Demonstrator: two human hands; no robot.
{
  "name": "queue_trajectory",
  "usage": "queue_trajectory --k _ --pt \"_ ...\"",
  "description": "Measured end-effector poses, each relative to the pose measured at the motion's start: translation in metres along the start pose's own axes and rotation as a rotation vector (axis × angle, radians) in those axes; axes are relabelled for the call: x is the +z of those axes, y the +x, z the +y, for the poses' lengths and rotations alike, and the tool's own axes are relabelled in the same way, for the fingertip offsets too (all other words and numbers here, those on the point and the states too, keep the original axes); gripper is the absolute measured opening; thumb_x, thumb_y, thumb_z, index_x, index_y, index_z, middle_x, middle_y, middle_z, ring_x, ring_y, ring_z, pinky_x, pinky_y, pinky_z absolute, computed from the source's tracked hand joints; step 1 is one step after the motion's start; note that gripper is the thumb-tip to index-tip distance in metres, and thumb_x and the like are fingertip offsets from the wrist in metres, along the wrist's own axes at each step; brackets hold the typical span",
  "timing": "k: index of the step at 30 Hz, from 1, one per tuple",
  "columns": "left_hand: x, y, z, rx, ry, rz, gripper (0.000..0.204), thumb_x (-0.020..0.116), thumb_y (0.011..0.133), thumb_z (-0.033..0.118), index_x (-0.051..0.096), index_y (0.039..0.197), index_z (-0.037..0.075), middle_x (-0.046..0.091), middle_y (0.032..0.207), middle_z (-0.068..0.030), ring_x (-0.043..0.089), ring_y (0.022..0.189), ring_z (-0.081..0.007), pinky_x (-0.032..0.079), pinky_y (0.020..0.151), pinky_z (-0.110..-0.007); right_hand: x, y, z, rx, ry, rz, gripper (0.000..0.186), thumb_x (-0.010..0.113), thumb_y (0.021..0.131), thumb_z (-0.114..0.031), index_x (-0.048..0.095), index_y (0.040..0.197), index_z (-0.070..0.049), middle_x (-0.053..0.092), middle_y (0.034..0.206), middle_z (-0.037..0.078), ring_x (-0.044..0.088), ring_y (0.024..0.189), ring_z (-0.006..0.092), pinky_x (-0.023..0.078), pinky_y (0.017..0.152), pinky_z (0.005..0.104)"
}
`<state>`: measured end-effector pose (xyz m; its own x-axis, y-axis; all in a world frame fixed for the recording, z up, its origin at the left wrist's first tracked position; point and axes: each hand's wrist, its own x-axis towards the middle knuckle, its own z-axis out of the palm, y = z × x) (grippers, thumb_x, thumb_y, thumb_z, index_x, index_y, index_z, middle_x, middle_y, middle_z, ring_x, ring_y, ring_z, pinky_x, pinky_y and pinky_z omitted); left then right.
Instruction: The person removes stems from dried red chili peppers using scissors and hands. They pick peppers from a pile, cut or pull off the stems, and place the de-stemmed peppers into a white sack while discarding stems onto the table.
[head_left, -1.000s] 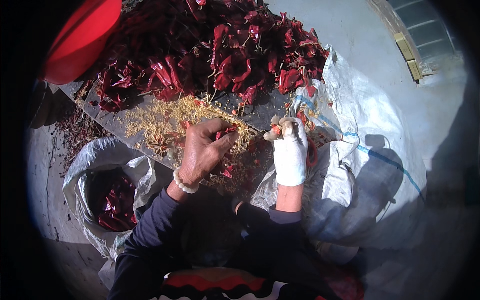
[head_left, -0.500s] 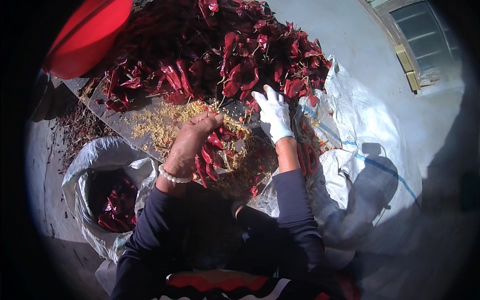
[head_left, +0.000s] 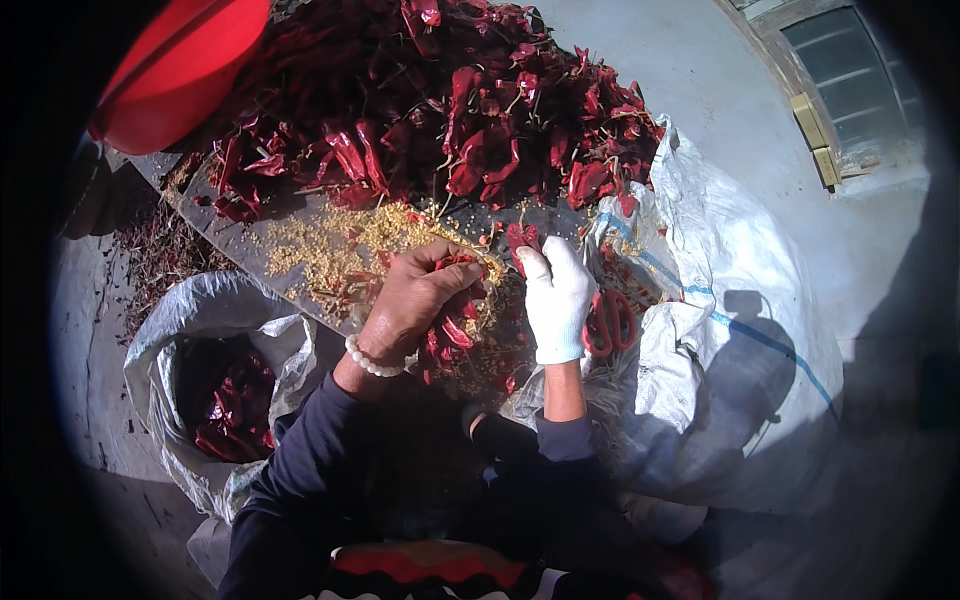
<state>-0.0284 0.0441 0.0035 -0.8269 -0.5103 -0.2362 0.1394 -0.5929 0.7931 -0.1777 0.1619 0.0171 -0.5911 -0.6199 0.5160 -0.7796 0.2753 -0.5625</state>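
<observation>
While red peppers (head_left: 455,332) are bunched in left hand (head_left: 405,295) | single pepper (head_left: 520,240) is pinched in right hand (head_left: 558,300) | open sack (head_left: 225,298) is set near, presumably for reach

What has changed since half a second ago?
The gloved right hand has drawn back from the pepper pile toward the person and now holds a red pepper. The bare left hand has shifted slightly rightward and nearer the body, still holding red pods. The red tub and open sack stayed put.
</observation>
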Motion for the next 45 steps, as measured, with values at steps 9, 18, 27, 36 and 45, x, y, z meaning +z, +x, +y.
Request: queue_trajectory --k 9,18,27,36,45 --pt "0.006 -0.005 -0.005 0.099 0.122 -0.097 0.032 0.08 0.091 0.027 0.069 0.102 0.0 0.068 0.084 0.0001 0.062 0.067 -0.0064 0.051 0.06 -0.022 -0.006 -0.025 -0.023 -0.265 -0.019 -0.184 0.03 0.067 0.08 -0.003 0.066 0.11 -0.006 0.064 0.102 0.012 0.064 0.091 0.0335 0.053 0.076 0.0453" --pt "0.007 -0.008 -0.01 0.167 0.316 -0.024 0.019 0.073 0.094 0.019 0.07 0.098 0.001 0.062 0.074 0.003 0.057 0.063 -0.0037 0.045 0.056 -0.022 -0.025 -0.011 -0.024 -0.026 0.405 -0.167 0.022 0.073 0.092 -0.009 0.069 0.112 -0.001 0.07 0.105 0.012 0.07 0.093 0.0199 0.056 0.077 0.0311" --pt "0.025 -0.009 -0.013 0.246 0.622 -0.11 0.021 0.069 0.089 0.012 0.07 0.103 -0.004 0.066 0.075 -0.0015 0.054 0.061 -0.0063 0.047 0.056 -0.028 -0.019 -0.016 -0.023 -0.113 0.22 -0.131 0.008 0.07 0.09 -0.003 0.067 0.097 0.001 0.068 0.092 0.01 0.066 0.077 0.0229 0.052 0.069 0.0324" --pt "0.03 -0.009 -0.011 0.465 0.877 -0.185 0.021 0.073 0.079 0.009 0.057 0.077 -0.004 0.054 0.065 -0.0151 0.054 0.056 -0.0268 0.045 0.056 -0.038 -0.014 -0.031 -0.014 0.283 0.56 -0.15 0.011 0.065 0.097 -0.009 0.061 0.096 0.001 0.058 0.078 0.006 0.058 0.071 0.0166 0.049 0.068 0.0332" --pt "0.024 -0.006 -0.015 0.745 1.105 -0.119 0.011 0.072 0.077 0.007 0.063 0.079 0.001 0.062 0.075 -0.0158 0.065 0.071 -0.0381 0.051 0.06 -0.044 0.005 -0.034 -0.018 1.251 1.268 0.016 0.015 0.057 0.1 -0.024 0.067 0.101 -0.012 0.065 0.09 -0.005 0.056 0.074 0.0058 0.043 0.061 0.0218"
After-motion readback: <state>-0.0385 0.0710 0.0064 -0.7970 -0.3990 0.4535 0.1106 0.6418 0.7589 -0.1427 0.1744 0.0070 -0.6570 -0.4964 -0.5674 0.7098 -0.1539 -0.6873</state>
